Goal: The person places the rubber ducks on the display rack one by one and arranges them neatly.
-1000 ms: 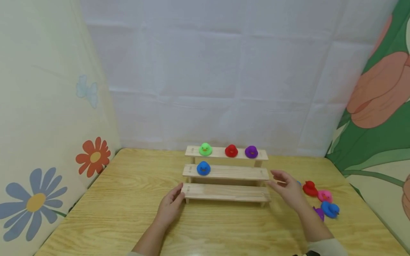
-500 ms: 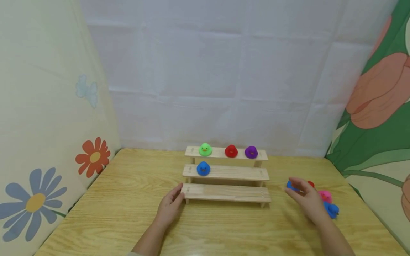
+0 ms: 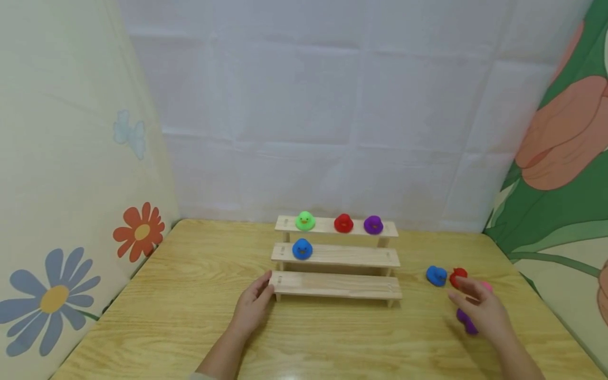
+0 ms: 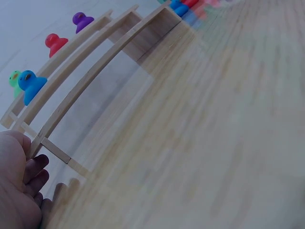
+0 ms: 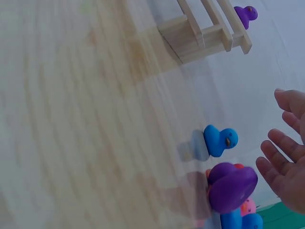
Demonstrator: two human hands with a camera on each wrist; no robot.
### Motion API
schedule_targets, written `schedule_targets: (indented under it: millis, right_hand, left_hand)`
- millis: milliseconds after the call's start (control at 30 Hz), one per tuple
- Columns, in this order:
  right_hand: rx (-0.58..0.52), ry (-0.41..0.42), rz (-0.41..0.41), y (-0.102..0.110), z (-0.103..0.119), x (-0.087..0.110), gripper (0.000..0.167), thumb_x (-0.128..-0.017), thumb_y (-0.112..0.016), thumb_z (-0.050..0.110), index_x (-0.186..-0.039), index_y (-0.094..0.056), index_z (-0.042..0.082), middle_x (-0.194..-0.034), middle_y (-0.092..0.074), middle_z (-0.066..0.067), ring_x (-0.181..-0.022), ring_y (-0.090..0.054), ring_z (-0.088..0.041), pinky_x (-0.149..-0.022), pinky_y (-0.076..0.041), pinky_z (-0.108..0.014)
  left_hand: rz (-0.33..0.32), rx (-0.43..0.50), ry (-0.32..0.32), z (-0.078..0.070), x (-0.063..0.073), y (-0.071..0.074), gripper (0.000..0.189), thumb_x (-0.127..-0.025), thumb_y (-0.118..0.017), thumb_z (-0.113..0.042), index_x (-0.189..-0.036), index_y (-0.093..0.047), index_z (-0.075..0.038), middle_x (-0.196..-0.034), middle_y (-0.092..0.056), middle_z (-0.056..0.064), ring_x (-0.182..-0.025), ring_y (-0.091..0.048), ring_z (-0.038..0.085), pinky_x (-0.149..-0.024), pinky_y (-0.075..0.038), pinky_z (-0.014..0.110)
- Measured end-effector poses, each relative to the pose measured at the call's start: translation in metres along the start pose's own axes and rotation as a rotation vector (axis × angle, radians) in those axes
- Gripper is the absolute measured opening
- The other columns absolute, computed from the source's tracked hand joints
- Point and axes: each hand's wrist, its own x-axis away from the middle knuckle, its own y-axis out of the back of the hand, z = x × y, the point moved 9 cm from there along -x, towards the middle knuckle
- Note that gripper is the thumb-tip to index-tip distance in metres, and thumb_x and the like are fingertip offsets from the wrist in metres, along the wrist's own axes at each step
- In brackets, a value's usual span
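Observation:
A three-step wooden stand (image 3: pixel 337 285) is on the table. My left hand (image 3: pixel 252 306) grips its left end at the lowest step, thumb and fingers either side of the board in the left wrist view. Green (image 3: pixel 305 221), red (image 3: pixel 343 223) and purple (image 3: pixel 373 225) rubber ducks sit on the top step, a blue duck (image 3: pixel 302 249) on the middle one. My right hand (image 3: pixel 486 314) hovers over the loose ducks at the right, fingers spread and holding nothing. Nearest to it are a red duck (image 3: pixel 458 276), a purple duck (image 5: pixel 233 188) and a mostly hidden pink duck (image 3: pixel 486 286).
Another blue duck (image 3: pixel 436 276) lies left of the loose red one. A further blue duck (image 5: pixel 240 222) shows at the bottom of the right wrist view. A white cloth (image 3: pixel 285 105) hangs behind the table (image 3: pixel 199 274), with flower-patterned cloths at both sides.
My right hand has moved away from the stand's right end, rightward and nearer, to over the loose ducks. The left hand and the ducks on the stand stay in place.

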Motion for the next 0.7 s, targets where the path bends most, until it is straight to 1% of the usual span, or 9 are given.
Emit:
schedule_targets:
  millis: [100, 167, 233, 267, 333, 367, 467, 567, 700]
  right_hand:
    - [0.021, -0.033, 0.007, 0.002, -0.008, 0.003, 0.06, -0.096, -0.062, 0.038, -0.139, -0.049, -0.001, -0.14, -0.051, -0.029, -0.123, -0.053, -0.038, -0.076, -0.043, -0.004]
    - [0.032, -0.056, 0.009, 0.004, -0.014, 0.005, 0.062, -0.095, -0.063, 0.039, -0.14, -0.048, -0.001, -0.14, -0.051, -0.028, -0.119, -0.057, -0.031, -0.075, -0.042, -0.003]
    - [0.047, -0.077, 0.01, 0.006, -0.018, 0.007, 0.063, -0.095, -0.063, 0.041, -0.14, -0.048, 0.0, -0.141, -0.051, -0.028, -0.118, -0.057, -0.028, -0.077, -0.043, -0.006]
    - [0.049, -0.085, 0.01, 0.007, -0.02, 0.008, 0.063, -0.095, -0.063, 0.041, -0.14, -0.048, 0.0, -0.141, -0.051, -0.028, -0.118, -0.057, -0.029, -0.08, -0.046, -0.01]
    - [0.041, -0.103, 0.018, 0.008, -0.025, 0.009, 0.065, -0.095, -0.062, 0.041, -0.142, -0.046, 0.0, -0.143, -0.048, -0.029, -0.121, -0.056, -0.033, -0.091, -0.051, -0.025]
    - [0.038, -0.115, 0.025, 0.008, -0.028, 0.01, 0.066, -0.095, -0.062, 0.042, -0.143, -0.044, -0.001, -0.144, -0.046, -0.029, -0.125, -0.051, -0.04, -0.096, -0.05, -0.034]
    - [0.016, -0.155, 0.058, 0.007, -0.035, 0.012, 0.073, -0.096, -0.06, 0.045, -0.147, -0.037, -0.001, -0.149, -0.038, -0.031, -0.133, -0.04, -0.048, -0.105, -0.039, -0.058]
    - [0.017, -0.195, 0.082, 0.007, -0.042, 0.012, 0.078, -0.095, -0.059, 0.049, -0.149, -0.033, -0.001, -0.151, -0.034, -0.03, -0.135, -0.036, -0.05, -0.108, -0.032, -0.064]
    - [0.013, -0.225, 0.088, 0.006, -0.049, 0.014, 0.082, -0.092, -0.062, 0.051, -0.149, -0.032, 0.0, -0.153, -0.032, -0.029, -0.137, -0.034, -0.05, -0.11, -0.028, -0.065]
  left_hand:
    - [-0.006, -0.002, 0.006, 0.0, 0.0, 0.0, 0.046, -0.103, -0.049, -0.015, -0.146, -0.043, 0.001, -0.145, -0.05, 0.021, -0.136, -0.046, 0.033, -0.113, -0.037, 0.047]
    - [-0.007, -0.004, 0.009, 0.0, 0.0, 0.001, 0.046, -0.103, -0.049, -0.015, -0.146, -0.043, 0.0, -0.145, -0.05, 0.021, -0.137, -0.045, 0.033, -0.114, -0.037, 0.047]
    - [-0.007, -0.004, 0.009, 0.0, 0.0, 0.001, 0.046, -0.103, -0.049, -0.015, -0.146, -0.043, 0.001, -0.146, -0.049, 0.021, -0.137, -0.045, 0.033, -0.114, -0.037, 0.047]
    - [-0.005, -0.004, 0.007, -0.001, 0.0, 0.001, 0.046, -0.103, -0.049, -0.015, -0.146, -0.043, 0.001, -0.146, -0.049, 0.022, -0.137, -0.045, 0.033, -0.114, -0.037, 0.048]
    - [-0.006, -0.008, 0.005, -0.001, 0.001, 0.001, 0.046, -0.103, -0.049, -0.015, -0.145, -0.043, 0.001, -0.145, -0.049, 0.022, -0.136, -0.045, 0.034, -0.114, -0.037, 0.048]
    - [-0.005, -0.008, 0.002, -0.002, 0.001, 0.001, 0.046, -0.103, -0.049, -0.015, -0.145, -0.043, 0.002, -0.145, -0.049, 0.023, -0.136, -0.045, 0.034, -0.114, -0.037, 0.048]
    - [-0.005, -0.009, 0.004, -0.003, 0.001, 0.001, 0.046, -0.103, -0.048, -0.015, -0.146, -0.043, 0.002, -0.145, -0.049, 0.023, -0.136, -0.046, 0.034, -0.113, -0.037, 0.048]
    - [-0.003, -0.008, 0.006, -0.003, 0.001, 0.001, 0.046, -0.103, -0.049, -0.014, -0.146, -0.042, 0.002, -0.145, -0.049, 0.023, -0.136, -0.046, 0.034, -0.114, -0.037, 0.048]
    - [-0.002, -0.006, 0.016, 0.0, 0.0, 0.0, 0.046, -0.103, -0.049, -0.013, -0.146, -0.042, 0.001, -0.146, -0.049, 0.022, -0.137, -0.045, 0.034, -0.114, -0.036, 0.048]
